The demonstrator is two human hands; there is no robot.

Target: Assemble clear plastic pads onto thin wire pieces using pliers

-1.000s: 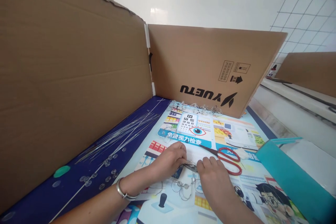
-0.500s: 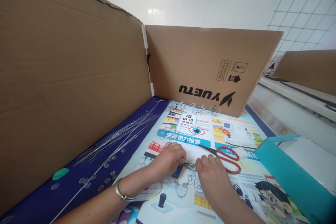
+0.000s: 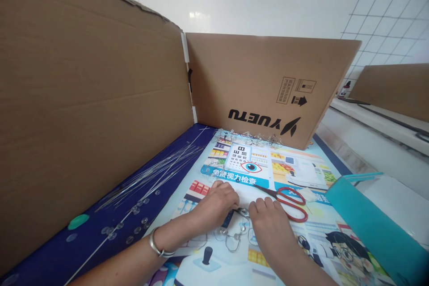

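Low in the middle of the view, my left hand (image 3: pixel 217 203) is closed, fingertips pinched on one end of a thin silvery wire piece (image 3: pixel 243 211). From the right, my right hand (image 3: pixel 270 221) is closed on the other end of it, fingers curled. My fingers hide much of what they grip. Just below hangs or lies a tangle of bent wire with clear beads (image 3: pixel 233 234); I cannot tell how it joins the held piece. Red-handled scissors (image 3: pixel 288 201) lie beyond my right hand, blades pointing left.
Loose clear discs (image 3: pixel 137 230) and long straight wires (image 3: pixel 157 167) lie on the blue surface at left, near a green disc (image 3: pixel 78 221). More beaded wire (image 3: pixel 248 136) lies along the back cardboard panel (image 3: pixel 261 76). A teal box (image 3: pixel 375 228) stands at right.
My left hand has shifted very slightly to the right, closer to my right hand. My right hand is nearly still, and both keep their grip.
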